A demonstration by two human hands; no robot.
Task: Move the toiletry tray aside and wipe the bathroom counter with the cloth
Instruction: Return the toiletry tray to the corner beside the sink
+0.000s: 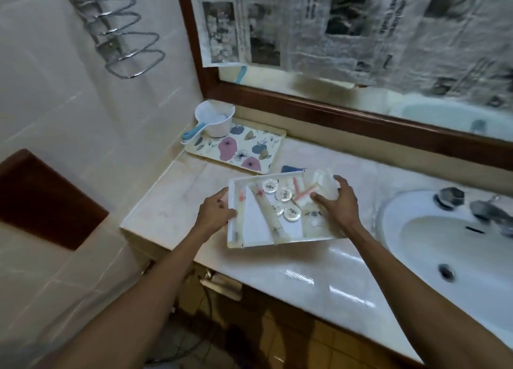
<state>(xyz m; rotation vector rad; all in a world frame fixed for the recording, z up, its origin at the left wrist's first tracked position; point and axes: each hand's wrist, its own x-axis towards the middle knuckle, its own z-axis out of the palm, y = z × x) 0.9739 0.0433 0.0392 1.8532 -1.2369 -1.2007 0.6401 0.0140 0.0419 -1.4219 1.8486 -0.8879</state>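
Note:
A white toiletry tray (256,239) sits over the marble counter (305,280), left of the sink. It holds wrapped toothbrushes, several round soap packets and clear sachets. My left hand (215,211) grips the tray's left rim. My right hand (337,199) grips its right side, fingers over a plastic-wrapped item. A blue cloth (291,169) peeks out from behind the tray's far edge, mostly hidden.
A flowered tray (238,150) lies in the counter's back left corner with a white scoop (215,121) on it. The white sink (449,246) and tap (488,210) are to the right. A wood-framed mirror (347,113) covered with newspaper runs behind.

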